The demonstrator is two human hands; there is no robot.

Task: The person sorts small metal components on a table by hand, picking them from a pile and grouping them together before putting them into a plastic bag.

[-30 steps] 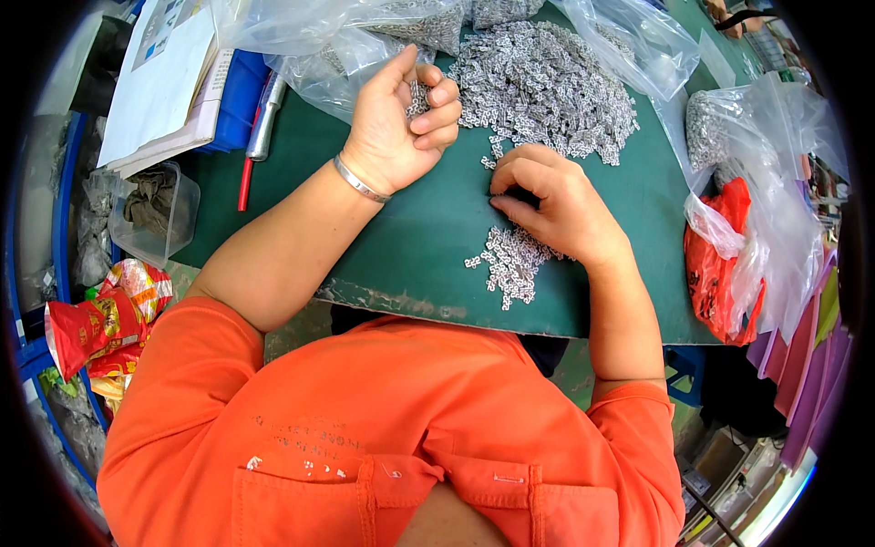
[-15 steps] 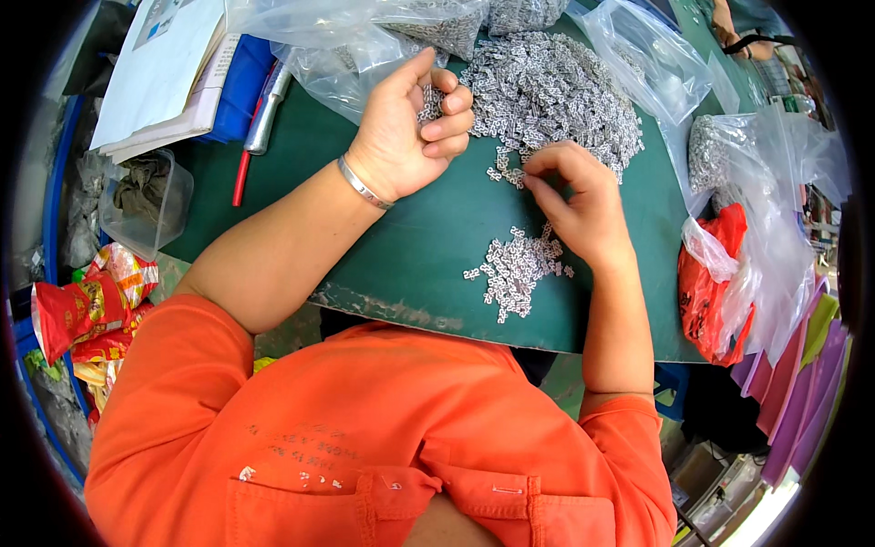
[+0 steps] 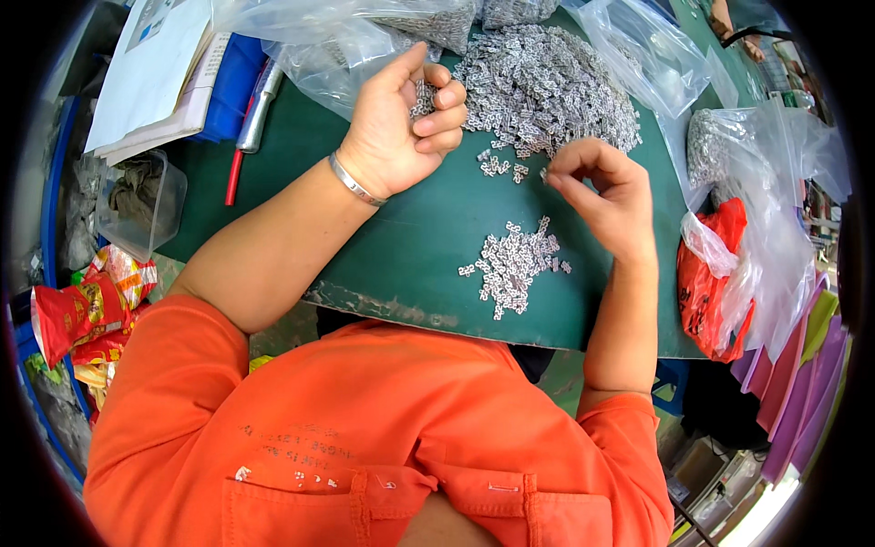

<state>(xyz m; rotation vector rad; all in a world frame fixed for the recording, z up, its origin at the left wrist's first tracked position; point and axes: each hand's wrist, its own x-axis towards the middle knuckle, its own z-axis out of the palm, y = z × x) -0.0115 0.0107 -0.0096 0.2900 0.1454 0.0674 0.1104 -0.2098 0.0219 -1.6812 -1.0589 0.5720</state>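
Small silvery S-shaped metal pieces form a large heap point(image 3: 547, 87) on the green table point(image 3: 401, 264). Left of the heap, my left hand point(image 3: 401, 123) is turned palm side up with its fingers curled around several of these pieces, partly hidden by the fingers. My right hand point(image 3: 602, 191) is at the heap's near edge, thumb and forefinger pinching one small metal piece point(image 3: 544, 175). A few loose pieces point(image 3: 497, 166) lie between my hands. Closer to me is a smaller pile point(image 3: 512, 264) of the same pieces.
Clear plastic bags point(image 3: 638, 55) flank the heap, some with more pieces. A red plastic bag point(image 3: 715, 283) hangs over the right edge. Papers point(image 3: 150, 73), a blue tray point(image 3: 230, 91), a red-and-silver tool point(image 3: 260, 109) and a clear tub point(image 3: 146, 201) are at left.
My right hand has shifted to the right, away from the loose pieces, with a small piece now showing at its fingertips. My left hand keeps nearly the same pose.
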